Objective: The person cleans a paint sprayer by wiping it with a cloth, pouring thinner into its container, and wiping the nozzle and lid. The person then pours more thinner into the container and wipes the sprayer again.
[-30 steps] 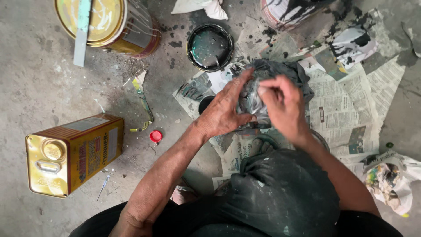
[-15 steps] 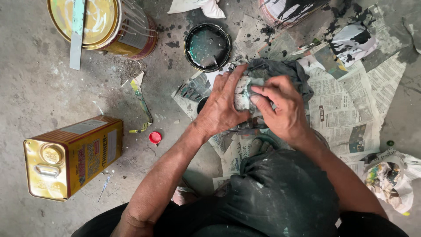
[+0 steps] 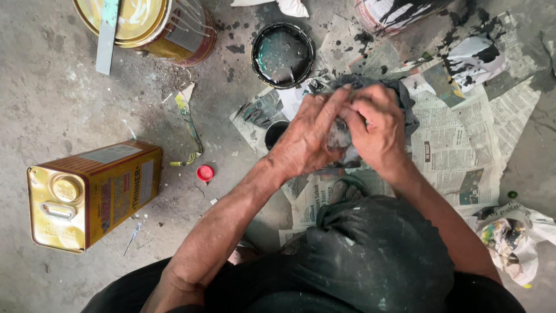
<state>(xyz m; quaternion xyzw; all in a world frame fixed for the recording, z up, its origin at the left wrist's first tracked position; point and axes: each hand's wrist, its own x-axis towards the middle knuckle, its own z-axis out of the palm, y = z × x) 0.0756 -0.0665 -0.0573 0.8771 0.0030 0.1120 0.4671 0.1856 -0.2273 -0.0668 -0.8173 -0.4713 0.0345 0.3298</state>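
We noted that, against the frames from a second and half a second before, the two hands had closed in on each other: then the crumpled dark grey rag [image 3: 399, 95] showed broadly between them with the right fingers plucking at it, now both sets of fingers were pressed together over the bundle, hiding most of it. We judged this to be wiping or kneading with the cloth rather than a new grasp. The view had also shifted slightly.

Left to right: a rectangular yellow metal tin [image 3: 90, 194] lay on its side on the bare grey concrete floor [image 3: 52, 98], with a small red screw cap [image 3: 204, 173] just beside it. Above stood a round yellow paint can [image 3: 152, 26] with a flat pale stirring stick [image 3: 108, 35] across its rim. The left hand [image 3: 304, 139] clasped the rag from the left, fingers curled shut on it. Behind it sat a round black paint-smeared lid [image 3: 283, 55]. The right hand [image 3: 376, 130] pinched the same rag from the right, touching the left hand. Under and right of both lay paint-stained newspaper sheets [image 3: 457, 145]. Far right lay a crumpled paint-daubed white paper wad [image 3: 512, 240].

The room beyond the floor was not visible.
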